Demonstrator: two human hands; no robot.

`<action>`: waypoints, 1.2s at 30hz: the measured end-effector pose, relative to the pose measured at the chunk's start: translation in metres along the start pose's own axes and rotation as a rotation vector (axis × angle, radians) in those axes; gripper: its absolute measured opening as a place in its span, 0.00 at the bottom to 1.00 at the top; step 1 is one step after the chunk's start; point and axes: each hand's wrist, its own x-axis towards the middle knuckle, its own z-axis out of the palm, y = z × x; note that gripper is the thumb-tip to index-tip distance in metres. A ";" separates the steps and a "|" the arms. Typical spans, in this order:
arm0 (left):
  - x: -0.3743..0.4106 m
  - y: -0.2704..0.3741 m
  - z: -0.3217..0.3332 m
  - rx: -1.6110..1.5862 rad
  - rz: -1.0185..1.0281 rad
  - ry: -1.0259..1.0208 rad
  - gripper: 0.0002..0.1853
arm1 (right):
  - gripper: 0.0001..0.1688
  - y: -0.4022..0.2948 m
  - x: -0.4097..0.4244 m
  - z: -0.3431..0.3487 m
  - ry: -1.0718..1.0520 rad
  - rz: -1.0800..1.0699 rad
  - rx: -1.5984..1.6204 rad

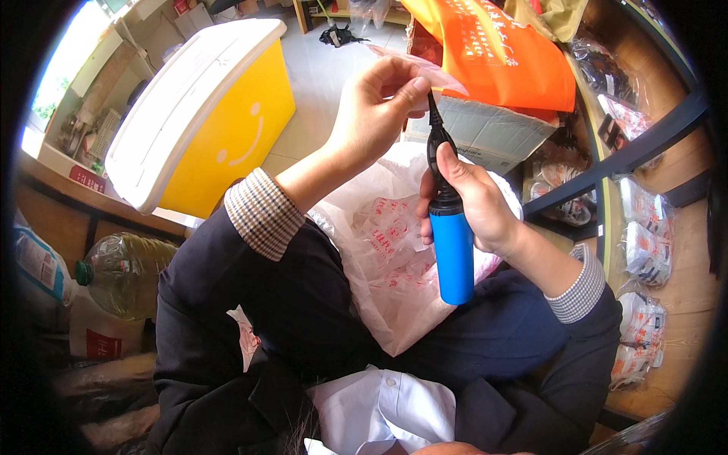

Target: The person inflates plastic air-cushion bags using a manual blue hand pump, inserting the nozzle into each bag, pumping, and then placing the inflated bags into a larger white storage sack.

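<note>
My right hand (478, 199) is wrapped around a hand balloon pump (453, 256) with a blue barrel and a black ribbed top. The pump stands nearly upright, its narrow black nozzle pointing up. Between the thumb and fingers of my left hand (392, 94) is a limp, pinkish translucent film (424, 69), possibly an uninflated balloon. It lies at the nozzle tip; whether the tip is inside it cannot be seen. Below both hands, between my legs, an open white plastic bag (381, 318) holds several crumpled clear pieces (392, 239) with red printing.
To the left stands a yellow storage box (233, 125) with a white lid (193, 96). A large plastic bottle (128, 273) lies nearer. An orange bag (506, 62) covers a cardboard box (489, 133) ahead. Shelving (617, 156) with plastic-wrapped packages (648, 250) runs along the right.
</note>
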 end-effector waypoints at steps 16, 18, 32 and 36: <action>-0.003 -0.008 0.004 -0.137 0.068 0.010 0.04 | 0.35 -0.006 -0.004 0.005 -0.131 0.149 0.308; -0.005 -0.008 0.006 -0.077 0.127 -0.007 0.03 | 0.35 -0.006 -0.004 0.006 -0.137 0.143 0.349; -0.015 0.003 0.019 -0.293 -0.181 0.008 0.16 | 0.33 0.003 0.007 -0.003 0.114 -0.170 0.097; -0.007 0.011 0.020 -0.342 -0.348 -0.008 0.20 | 0.29 0.012 0.010 0.002 -0.001 -0.169 0.106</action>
